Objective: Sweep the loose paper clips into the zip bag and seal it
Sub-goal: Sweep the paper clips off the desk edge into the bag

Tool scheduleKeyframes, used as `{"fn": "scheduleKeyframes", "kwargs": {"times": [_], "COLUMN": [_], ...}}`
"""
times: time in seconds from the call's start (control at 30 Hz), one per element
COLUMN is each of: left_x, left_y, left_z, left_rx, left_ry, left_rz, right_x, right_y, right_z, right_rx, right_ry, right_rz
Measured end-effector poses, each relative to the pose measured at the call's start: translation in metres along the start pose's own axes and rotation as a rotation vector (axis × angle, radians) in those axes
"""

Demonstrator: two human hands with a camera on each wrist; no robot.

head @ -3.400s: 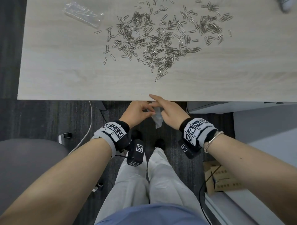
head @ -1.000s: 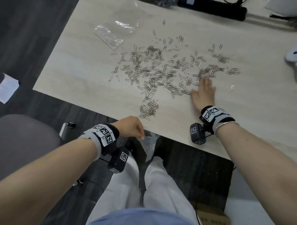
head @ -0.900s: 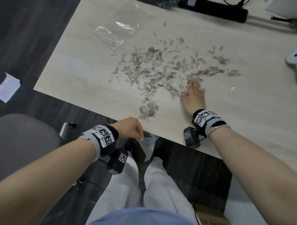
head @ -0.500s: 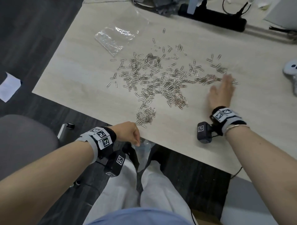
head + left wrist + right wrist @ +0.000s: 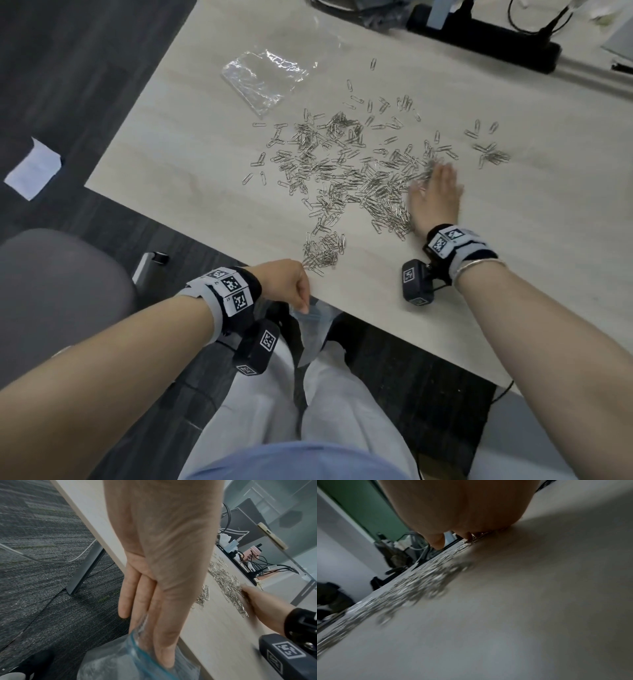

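Silver paper clips [image 5: 346, 171] lie scattered over the middle of the light wooden table [image 5: 212, 212], with a small heap [image 5: 322, 251] near the front edge. My right hand [image 5: 433, 192] lies flat on the table, fingers straight, pressing against the right side of the clips [image 5: 228, 586]. My left hand [image 5: 291, 284] is at the table's front edge and pinches the blue-edged mouth of a clear zip bag [image 5: 310, 329], which hangs below the edge. In the left wrist view the fingers [image 5: 164, 642] reach into the bag [image 5: 123, 660].
A second clear plastic bag [image 5: 263, 80] lies at the table's far left. A black power strip [image 5: 479, 37] with cables runs along the back edge. A grey chair [image 5: 58, 291] stands at left, and a white paper [image 5: 34, 168] lies on the dark carpet.
My right hand has swept left from the far right clips, pushing them into the main pile. The left hand has stayed at the table edge holding the bag.
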State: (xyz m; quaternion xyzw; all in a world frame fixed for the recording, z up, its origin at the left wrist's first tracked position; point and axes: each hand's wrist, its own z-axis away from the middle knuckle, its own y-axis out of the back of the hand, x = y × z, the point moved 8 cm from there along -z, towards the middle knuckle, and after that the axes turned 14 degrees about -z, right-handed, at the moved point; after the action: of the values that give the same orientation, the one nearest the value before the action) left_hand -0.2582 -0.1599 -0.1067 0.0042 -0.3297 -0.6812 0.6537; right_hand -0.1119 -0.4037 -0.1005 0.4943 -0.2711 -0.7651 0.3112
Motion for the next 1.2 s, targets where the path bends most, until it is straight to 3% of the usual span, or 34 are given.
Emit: {"fn": "scheduleKeyframes", "kwargs": {"times": [0.17,0.27,0.37,0.47,0.6,0.8,0.93,1.1,1.2], "left_x": [0.000,0.000,0.000,0.000,-0.002,-0.004,-0.005,-0.004,-0.004], "left_y": [-0.001,-0.001,-0.001,-0.002,-0.002,-0.005,-0.006,-0.005,-0.004], "left_z": [0.000,-0.001,-0.003,-0.004,-0.006,-0.011,-0.010,-0.011,-0.010], "left_rx": [-0.052,-0.096,-0.122,-0.138,-0.183,-0.227,-0.237,-0.276,-0.273], "left_ry": [0.001,0.010,0.014,0.020,0.025,0.029,0.042,0.079,0.084], "left_rz": [0.022,0.037,0.047,0.058,0.075,0.090,0.097,0.108,0.118], "right_x": [-0.041,-0.052,-0.048,-0.020,0.020,0.035,-0.001,-0.054,-0.063], "right_y": [-0.048,-0.052,-0.022,0.023,0.075,0.064,0.026,-0.022,-0.007], "right_z": [0.022,0.027,0.022,-0.001,-0.044,-0.066,-0.049,-0.011,-0.010], "right_rx": [-0.144,-0.194,-0.069,0.111,0.250,0.092,-0.032,-0.240,-0.152], "right_ry": [0.161,0.218,0.235,0.160,0.023,-0.076,0.036,0.181,0.215], "right_rz": [-0.046,-0.155,-0.256,-0.291,-0.173,-0.036,-0.019,-0.204,-0.338]}}
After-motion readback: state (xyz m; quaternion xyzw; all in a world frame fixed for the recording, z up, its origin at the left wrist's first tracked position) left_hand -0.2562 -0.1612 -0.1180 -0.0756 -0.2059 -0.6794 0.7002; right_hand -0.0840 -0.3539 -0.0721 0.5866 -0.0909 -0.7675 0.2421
